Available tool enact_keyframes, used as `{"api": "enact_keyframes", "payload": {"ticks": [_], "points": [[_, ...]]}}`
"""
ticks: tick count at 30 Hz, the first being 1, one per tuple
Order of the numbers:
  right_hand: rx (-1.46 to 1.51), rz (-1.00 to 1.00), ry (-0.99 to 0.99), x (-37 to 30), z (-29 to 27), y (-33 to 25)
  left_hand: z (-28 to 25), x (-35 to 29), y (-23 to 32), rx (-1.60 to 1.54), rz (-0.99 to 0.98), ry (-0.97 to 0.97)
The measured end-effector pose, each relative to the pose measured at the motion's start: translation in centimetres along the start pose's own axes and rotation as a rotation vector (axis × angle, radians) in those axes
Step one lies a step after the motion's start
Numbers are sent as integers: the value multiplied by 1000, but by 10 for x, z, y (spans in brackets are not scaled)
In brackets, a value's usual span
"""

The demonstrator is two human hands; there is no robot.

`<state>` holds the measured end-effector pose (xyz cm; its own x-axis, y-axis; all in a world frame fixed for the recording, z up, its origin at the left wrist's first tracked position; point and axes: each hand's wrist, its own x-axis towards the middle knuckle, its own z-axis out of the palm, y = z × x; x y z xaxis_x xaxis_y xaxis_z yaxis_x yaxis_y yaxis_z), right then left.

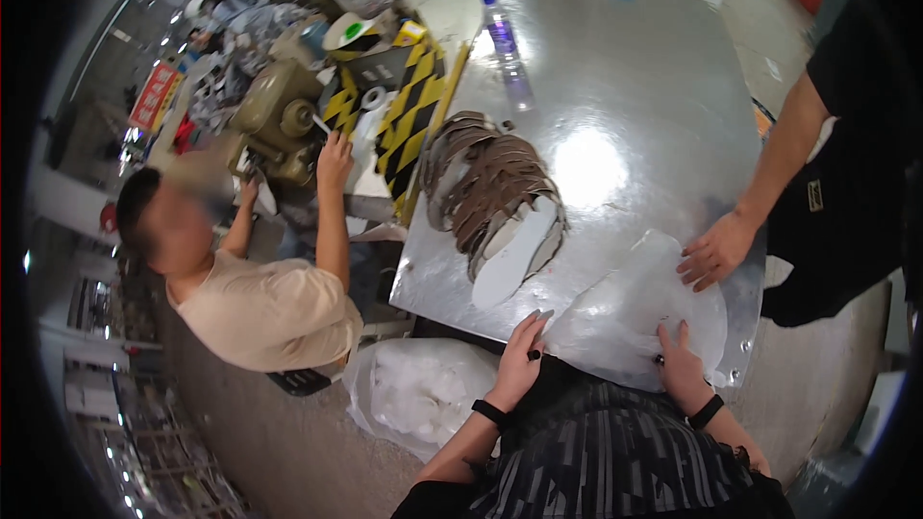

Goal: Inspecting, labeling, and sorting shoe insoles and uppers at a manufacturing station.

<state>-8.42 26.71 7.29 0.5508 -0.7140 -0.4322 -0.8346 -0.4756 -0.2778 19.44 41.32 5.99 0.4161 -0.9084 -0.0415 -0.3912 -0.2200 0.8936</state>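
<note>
A clear plastic bag [625,312] lies crumpled over the near right part of the metal table. At its left corner, my left hand [519,358] is closed with the bag's edge at the fingertips. My right hand [681,367] rests on the bag's near side, fingers stretched and apart. Left of the bag are overlapping brown shoe pieces [486,183], fanned in a row. A white insole [516,255] lies slanted on their near end. From the right, another person's hand [716,252] touches the bag's far right side.
A bottle [500,29] with a purple label stands on the metal table [644,67]. At left, a seated person [264,303] works at a tan machine [279,120] beside a black-and-yellow striped guard [413,101]. A bag of white pieces [423,389] sits on the floor.
</note>
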Motion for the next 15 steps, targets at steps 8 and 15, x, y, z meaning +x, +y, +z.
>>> {"api": "enact_keyframes", "payload": {"ticks": [8,15], "points": [[-67,26,40,18,2,36,-17,7,2,120,-30,249],[-28,-94,229,-1,-12,-4,-4,6,38,205,196,70]]}}
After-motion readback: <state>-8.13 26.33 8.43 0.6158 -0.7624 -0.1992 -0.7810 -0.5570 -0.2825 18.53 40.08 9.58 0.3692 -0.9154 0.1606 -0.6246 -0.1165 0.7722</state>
